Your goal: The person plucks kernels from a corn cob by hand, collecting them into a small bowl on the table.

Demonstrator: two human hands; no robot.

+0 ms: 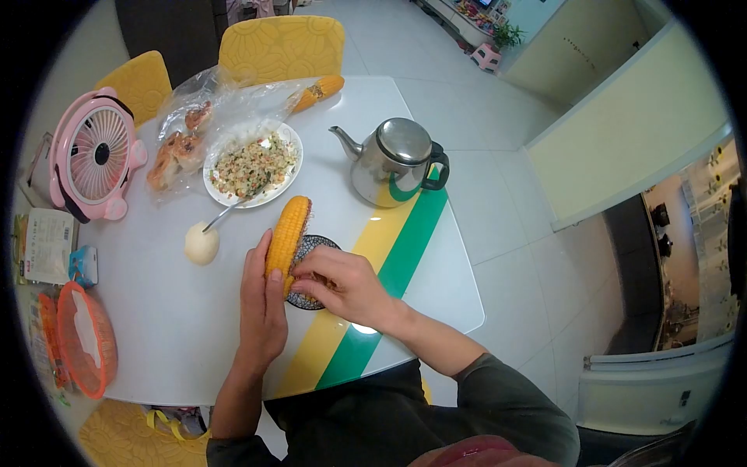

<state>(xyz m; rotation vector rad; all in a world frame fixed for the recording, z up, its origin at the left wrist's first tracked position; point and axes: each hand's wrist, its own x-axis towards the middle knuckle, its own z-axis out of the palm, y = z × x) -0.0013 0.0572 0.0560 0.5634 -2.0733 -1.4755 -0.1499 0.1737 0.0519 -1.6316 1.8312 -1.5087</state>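
A yellow corn cob [286,235] is held upright and slightly tilted in my left hand [263,300], whose fingers wrap its lower left side. The cob's right side shows a stripped, reddish-brown strip. My right hand [346,282] is closed with its fingertips against the lower right side of the cob; whether kernels are between them is hidden. Beneath the right hand and beside the cob is a small dark patterned bowl [320,241], partly covered by the hand. Some kernels show at its bottom edge.
On the white table [171,311] are a plate [293,173] of fried rice with a spoon, a pale bun [201,244], bagged bread [180,152], another cob [319,93], a steel kettle [389,163], a pink fan [99,154] and an orange basket [104,366]. Yellow chairs [280,47] stand beyond.
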